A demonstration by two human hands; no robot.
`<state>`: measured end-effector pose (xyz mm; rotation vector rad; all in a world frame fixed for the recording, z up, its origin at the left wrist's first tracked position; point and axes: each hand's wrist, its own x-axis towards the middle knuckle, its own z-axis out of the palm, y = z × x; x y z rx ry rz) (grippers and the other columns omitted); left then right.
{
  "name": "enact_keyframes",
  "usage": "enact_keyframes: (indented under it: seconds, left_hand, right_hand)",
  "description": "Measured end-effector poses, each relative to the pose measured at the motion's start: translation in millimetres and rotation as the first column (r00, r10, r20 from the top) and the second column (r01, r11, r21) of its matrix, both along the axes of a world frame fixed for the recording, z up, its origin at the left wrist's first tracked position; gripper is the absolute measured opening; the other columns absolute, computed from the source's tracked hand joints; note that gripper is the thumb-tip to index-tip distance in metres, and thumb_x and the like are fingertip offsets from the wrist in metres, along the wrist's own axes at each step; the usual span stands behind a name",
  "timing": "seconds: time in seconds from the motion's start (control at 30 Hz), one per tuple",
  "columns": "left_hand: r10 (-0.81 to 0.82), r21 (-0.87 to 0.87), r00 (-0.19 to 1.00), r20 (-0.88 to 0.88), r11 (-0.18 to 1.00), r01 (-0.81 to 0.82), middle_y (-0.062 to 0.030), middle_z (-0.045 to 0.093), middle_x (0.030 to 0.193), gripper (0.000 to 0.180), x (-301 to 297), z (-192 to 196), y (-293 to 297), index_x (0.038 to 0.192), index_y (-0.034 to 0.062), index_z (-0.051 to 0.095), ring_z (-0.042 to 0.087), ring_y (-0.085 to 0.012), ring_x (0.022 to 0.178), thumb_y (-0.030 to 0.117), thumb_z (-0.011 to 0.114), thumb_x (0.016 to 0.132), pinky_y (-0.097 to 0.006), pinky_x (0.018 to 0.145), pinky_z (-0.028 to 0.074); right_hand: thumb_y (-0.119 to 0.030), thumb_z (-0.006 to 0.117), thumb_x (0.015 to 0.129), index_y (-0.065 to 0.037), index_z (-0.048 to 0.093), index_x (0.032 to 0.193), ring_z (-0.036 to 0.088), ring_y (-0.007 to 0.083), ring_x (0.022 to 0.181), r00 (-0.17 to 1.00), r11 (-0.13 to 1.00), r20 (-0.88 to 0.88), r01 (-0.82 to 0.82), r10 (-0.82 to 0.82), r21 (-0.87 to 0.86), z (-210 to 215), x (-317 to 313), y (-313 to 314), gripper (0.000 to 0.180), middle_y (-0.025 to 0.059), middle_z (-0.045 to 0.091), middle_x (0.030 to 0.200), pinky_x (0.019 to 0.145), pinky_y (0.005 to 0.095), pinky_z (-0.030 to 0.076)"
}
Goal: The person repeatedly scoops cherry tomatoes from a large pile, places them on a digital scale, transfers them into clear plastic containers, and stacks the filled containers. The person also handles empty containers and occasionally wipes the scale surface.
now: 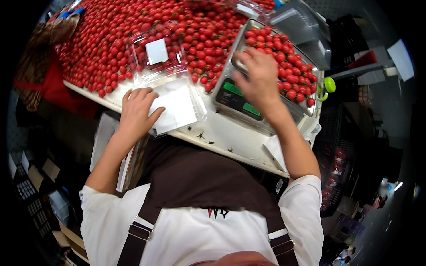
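Observation:
A clear plastic clamshell box lies unfolded on the white table, its base (197, 104) lined with a white sheet (173, 106) and its labelled lid (179, 55) tipped back over loose tomatoes. At the base's left edge rests my left hand (136, 111), fingers spread, thumb over the sheet. My right hand (261, 80) is above the left side of a metal scale pan (242, 40); its slightly blurred fingers are bent and apart, with nothing visible between them. Small red tomatoes (293, 73) fill the pan. Below it, the digital scale (237, 99) has green displays, partly covered by my right hand.
A broad heap of cherry tomatoes (106, 44) covers the far table. Clear plastic boxes (299, 26) are stacked behind the scale. A bright green object (329, 84) sits at the pan's right. Stem bits (200, 135) dot the near table edge.

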<state>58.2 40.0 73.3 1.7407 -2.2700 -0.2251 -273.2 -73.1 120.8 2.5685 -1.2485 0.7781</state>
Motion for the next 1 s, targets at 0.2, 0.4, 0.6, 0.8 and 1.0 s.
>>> enact_keyframes:
  seconds: [0.2, 0.4, 0.6, 0.8, 1.0]
  left_hand:
    - [0.082, -0.032, 0.953, -0.293, 0.995, -0.096, -0.0216, 0.04, 0.15, 0.058, -7, -45, 27, 0.134, 0.0027, 0.052, 0.035, -0.0424, 0.141, 0.014, 0.069, 0.08, -0.051, 0.117, 0.029]
    - [0.049, -0.056, 0.939, -0.34, 0.996, -0.073, -0.0224, 0.04, 0.15, 0.06, -31, -60, 4, 0.133, 0.0009, 0.052, 0.029, -0.0426, 0.147, -0.01, 0.049, 0.075, -0.049, 0.12, 0.028]
    - [0.047, -0.066, 0.964, -0.262, 0.996, -0.066, -0.02, 0.045, 0.148, 0.064, -13, -49, -6, 0.132, 0.0027, 0.054, 0.031, -0.0404, 0.147, -0.014, 0.045, 0.071, -0.048, 0.12, 0.028]
    - [0.053, -0.171, 0.988, -0.147, 0.982, -0.078, -0.0184, 0.049, 0.143, 0.055, -14, -30, -6, 0.131, 0.0035, 0.055, 0.041, -0.0383, 0.138, -0.008, 0.054, 0.077, -0.047, 0.117, 0.031]
    - [-0.063, -0.279, 0.958, -0.281, 0.96, -0.018, -0.0179, 0.054, 0.135, 0.047, -53, 9, -33, 0.127, 0.0022, 0.059, 0.049, -0.037, 0.128, -0.003, 0.06, 0.081, -0.046, 0.111, 0.036]
  right_hand:
    - [-0.038, 0.073, 0.086, -0.011, 0.057, 0.139, 0.057, 0.0398, 0.121, 0.917, 0.92, 0.079, 0.387, -0.391, 0.056, -6, -165, -39, 0.061, 0.0215, 0.057, 0.137, 0.101, 0.0492, 0.046]
    - [-0.052, 0.069, 0.088, -0.023, 0.054, 0.142, 0.036, 0.0377, 0.141, 0.881, 0.863, 0.053, 0.446, -0.47, 0.236, -27, -117, -58, 0.064, 0.0185, 0.045, 0.149, 0.106, 0.0648, 0.037]
    - [-0.04, 0.074, 0.084, -0.018, 0.07, 0.118, 0.046, 0.0362, 0.132, 0.971, 0.971, 0.06, 0.225, -0.23, 0.081, -26, -109, -45, 0.041, 0.0165, 0.055, 0.139, 0.099, 0.0577, 0.044]
    - [-0.032, 0.07, 0.088, -0.016, 0.071, 0.112, 0.057, 0.0336, 0.118, 0.975, 0.975, 0.084, 0.198, -0.207, 0.103, -14, -179, -41, 0.028, 0.0106, 0.063, 0.125, 0.097, 0.0465, 0.046]
    - [-0.025, 0.069, 0.089, -0.009, 0.067, 0.121, 0.051, 0.0372, 0.126, 0.949, 0.951, 0.152, 0.245, -0.275, 0.188, -14, -218, -30, 0.036, 0.0165, 0.055, 0.139, 0.109, 0.0452, 0.041]
